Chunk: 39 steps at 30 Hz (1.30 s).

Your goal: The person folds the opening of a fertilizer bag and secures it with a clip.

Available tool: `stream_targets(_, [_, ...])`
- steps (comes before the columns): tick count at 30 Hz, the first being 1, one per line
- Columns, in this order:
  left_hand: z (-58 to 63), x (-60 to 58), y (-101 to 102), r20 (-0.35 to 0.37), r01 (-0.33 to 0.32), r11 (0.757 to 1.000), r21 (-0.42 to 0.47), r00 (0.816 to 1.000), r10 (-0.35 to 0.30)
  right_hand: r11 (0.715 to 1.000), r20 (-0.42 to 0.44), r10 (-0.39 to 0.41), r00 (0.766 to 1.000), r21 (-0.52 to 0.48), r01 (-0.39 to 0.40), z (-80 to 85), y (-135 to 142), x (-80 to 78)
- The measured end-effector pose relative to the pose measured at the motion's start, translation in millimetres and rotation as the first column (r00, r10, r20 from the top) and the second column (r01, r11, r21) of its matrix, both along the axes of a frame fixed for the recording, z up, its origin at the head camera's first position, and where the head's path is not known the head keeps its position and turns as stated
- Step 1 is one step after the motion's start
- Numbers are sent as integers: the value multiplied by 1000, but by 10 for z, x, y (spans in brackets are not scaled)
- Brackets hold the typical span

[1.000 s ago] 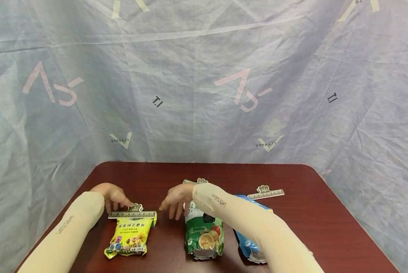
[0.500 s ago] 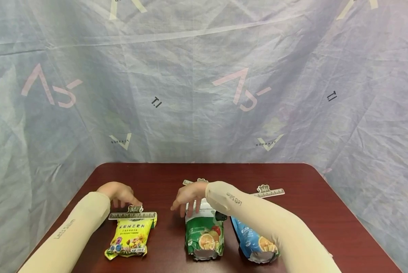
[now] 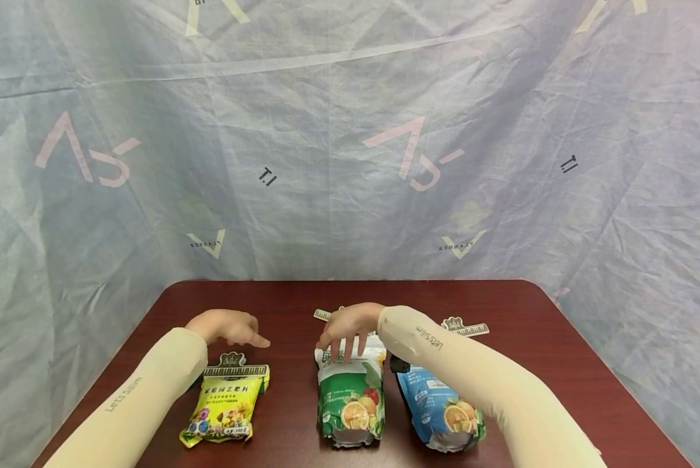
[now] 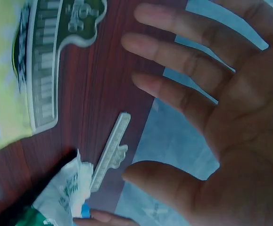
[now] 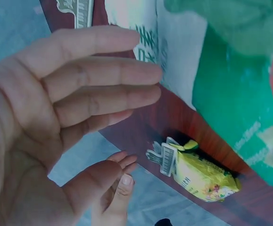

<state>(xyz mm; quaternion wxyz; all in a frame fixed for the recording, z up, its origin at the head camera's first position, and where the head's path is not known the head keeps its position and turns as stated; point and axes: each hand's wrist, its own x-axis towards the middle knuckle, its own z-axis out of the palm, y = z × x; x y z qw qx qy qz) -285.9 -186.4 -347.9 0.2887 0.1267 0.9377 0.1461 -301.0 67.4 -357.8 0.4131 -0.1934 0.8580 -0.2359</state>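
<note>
As the right hand (image 3: 351,325) moves rightward, the green bag (image 3: 345,394) stays put.

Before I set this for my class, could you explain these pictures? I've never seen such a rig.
There is no machine, only a person's bare left hand and right hand. The wide picture comes from a head camera; the close ones from a camera on each wrist. On the dark red table lie a yellow bag, a green bag and a blue bag. A piano-key clip is at the yellow bag's far edge; two similar clips are near the other bags. Neither hand holds anything: the left is near the yellow bag's clip, the right near the green bag.
</note>
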Motion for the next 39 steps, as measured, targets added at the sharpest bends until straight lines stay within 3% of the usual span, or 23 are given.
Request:
stream_targets(7, [-73, -88, 204, -88, 20, 999, 42, 996, -16, 998, 9, -67, 998, -11, 67, -10, 233, -84])
stream_targets(14, [-186, -149, 398, -110, -40, 979, 200, 992, 63, 984, -6, -170, 985, -55, 170, -14, 455, -134])
stream_targets(21, [-318, -192, 541, -70, -123, 939, 320, 986, 152, 966, -42, -253, 967, -67, 249, -85, 665, -187])
stream_targets(26, [-428, -248, 634, -37, -170, 897, 407, 979, 203, 942, -43, -330, 943, -75, 327, -163, 788, -245])
stream_targets(35, [-571, -294, 758, 66, -243, 839, 487, 968, 242, 887, 37, -455, 890, -77, 456, -311, 929, -316])
stream_targets(39, [-614, -308, 805, 127, -301, 802, 516, 953, 276, 865, 67, -488, 870, -95, 492, -368, 981, -329])
